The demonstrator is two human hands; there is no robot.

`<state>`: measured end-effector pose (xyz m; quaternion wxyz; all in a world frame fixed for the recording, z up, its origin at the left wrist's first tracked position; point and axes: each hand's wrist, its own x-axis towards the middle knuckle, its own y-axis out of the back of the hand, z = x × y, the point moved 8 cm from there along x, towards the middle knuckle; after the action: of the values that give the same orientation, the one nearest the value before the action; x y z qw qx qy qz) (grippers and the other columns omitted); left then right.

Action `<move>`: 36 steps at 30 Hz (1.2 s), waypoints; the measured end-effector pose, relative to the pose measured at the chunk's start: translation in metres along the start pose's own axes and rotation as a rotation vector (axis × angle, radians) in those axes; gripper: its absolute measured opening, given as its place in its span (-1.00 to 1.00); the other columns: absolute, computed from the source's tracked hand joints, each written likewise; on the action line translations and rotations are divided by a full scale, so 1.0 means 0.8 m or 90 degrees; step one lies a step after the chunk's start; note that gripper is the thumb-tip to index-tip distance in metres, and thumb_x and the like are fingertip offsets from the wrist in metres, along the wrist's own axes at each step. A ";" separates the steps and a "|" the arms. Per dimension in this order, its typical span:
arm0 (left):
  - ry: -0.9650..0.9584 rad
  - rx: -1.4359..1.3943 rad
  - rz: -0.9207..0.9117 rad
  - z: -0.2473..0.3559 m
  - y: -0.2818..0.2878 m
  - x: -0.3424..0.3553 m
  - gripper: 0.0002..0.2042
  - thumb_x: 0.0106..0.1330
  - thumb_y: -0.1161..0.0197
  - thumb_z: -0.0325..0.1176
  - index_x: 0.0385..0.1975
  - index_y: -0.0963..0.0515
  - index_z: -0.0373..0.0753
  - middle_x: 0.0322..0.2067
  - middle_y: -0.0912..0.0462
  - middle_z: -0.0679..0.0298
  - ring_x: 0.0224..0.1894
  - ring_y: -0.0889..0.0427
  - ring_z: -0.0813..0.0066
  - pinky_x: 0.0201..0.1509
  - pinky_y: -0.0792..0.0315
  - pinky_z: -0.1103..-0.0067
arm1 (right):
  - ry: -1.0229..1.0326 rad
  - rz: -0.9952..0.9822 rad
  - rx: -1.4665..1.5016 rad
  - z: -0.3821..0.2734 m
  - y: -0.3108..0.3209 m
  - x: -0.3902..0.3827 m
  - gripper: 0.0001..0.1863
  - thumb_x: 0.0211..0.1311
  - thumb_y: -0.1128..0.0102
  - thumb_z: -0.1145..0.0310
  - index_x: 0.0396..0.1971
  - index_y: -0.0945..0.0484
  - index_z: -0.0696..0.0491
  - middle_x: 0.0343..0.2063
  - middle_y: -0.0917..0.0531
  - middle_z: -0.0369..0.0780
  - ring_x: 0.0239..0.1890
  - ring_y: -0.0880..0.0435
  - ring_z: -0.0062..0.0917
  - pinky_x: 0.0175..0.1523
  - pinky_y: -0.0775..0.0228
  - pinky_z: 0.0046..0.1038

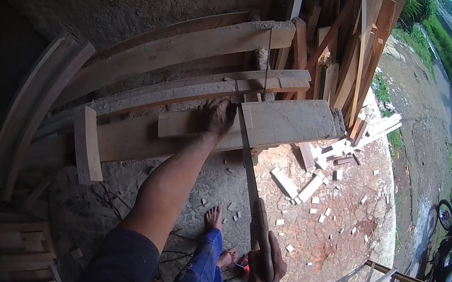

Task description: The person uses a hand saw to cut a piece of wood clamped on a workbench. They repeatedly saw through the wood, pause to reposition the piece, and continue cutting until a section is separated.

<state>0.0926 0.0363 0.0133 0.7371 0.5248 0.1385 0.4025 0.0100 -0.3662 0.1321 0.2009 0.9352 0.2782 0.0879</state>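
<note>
My right hand [268,264] is closed around the wooden handle of a long, narrow handsaw [248,158]. Its blade slants up and away, and its far end lies across a light wooden board [180,123] on the bench. Close to the blade's left side, my left hand [218,118] presses on this board, its fingers bent over the wood. A thick, greyish plank [296,122] extends to the right of the blade. How deep the blade sits in the wood cannot be made out.
Long beams [182,46] run behind the board. A short wood piece [90,144] rests across the planks at left. Upright timber [350,72] leans at the back. Offcuts [310,187] litter the floor near my bare feet [213,217]. A motorcycle [447,258] stands at far right.
</note>
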 end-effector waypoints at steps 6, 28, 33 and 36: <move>0.005 -0.001 0.018 0.007 0.001 0.007 -0.66 0.40 -0.04 0.00 -0.29 -0.58 -0.13 -0.10 -0.61 0.16 0.06 -0.51 0.10 0.12 -0.30 0.09 | 0.012 -0.008 -0.035 -0.008 0.002 0.020 -0.36 0.12 -0.40 0.41 0.23 -0.43 0.20 -0.07 -0.70 0.00 -0.10 -0.76 -0.36 -0.03 -0.56 -0.42; -0.006 -0.039 0.110 -0.004 0.011 0.028 -0.69 0.39 -0.09 -0.06 -0.39 -0.57 -0.16 -0.37 -0.67 0.05 -0.14 -0.60 0.01 0.03 -0.29 0.11 | 0.048 -0.043 -0.038 -0.008 0.043 0.023 -0.34 0.12 -0.43 0.36 0.22 -0.42 0.24 -0.15 -0.74 -0.05 -0.27 -0.78 -0.43 -0.15 -0.59 -0.47; 0.009 -0.040 0.096 -0.002 0.007 0.027 -0.70 0.37 -0.11 -0.08 -0.41 -0.56 -0.19 -0.39 -0.67 0.05 -0.16 -0.60 -0.03 0.01 -0.30 0.09 | 0.036 -0.034 -0.012 -0.004 0.024 0.068 -0.36 0.15 -0.40 0.38 0.24 -0.42 0.18 -0.17 -0.74 -0.07 -0.23 -0.77 -0.47 -0.14 -0.57 -0.48; -0.004 -0.045 0.088 0.000 0.007 0.036 -0.70 0.38 -0.10 -0.08 -0.41 -0.57 -0.19 -0.42 -0.67 0.06 -0.16 -0.61 -0.02 0.01 -0.30 0.09 | 0.011 -0.041 0.042 0.003 -0.018 0.115 -0.38 0.15 -0.39 0.40 0.24 -0.43 0.14 -0.10 -0.72 -0.07 -0.14 -0.74 -0.48 -0.07 -0.55 -0.47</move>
<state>0.1084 0.0579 0.0248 0.7259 0.5083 0.0852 0.4555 0.0797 -0.3046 0.1284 0.1702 0.9309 0.3130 0.0802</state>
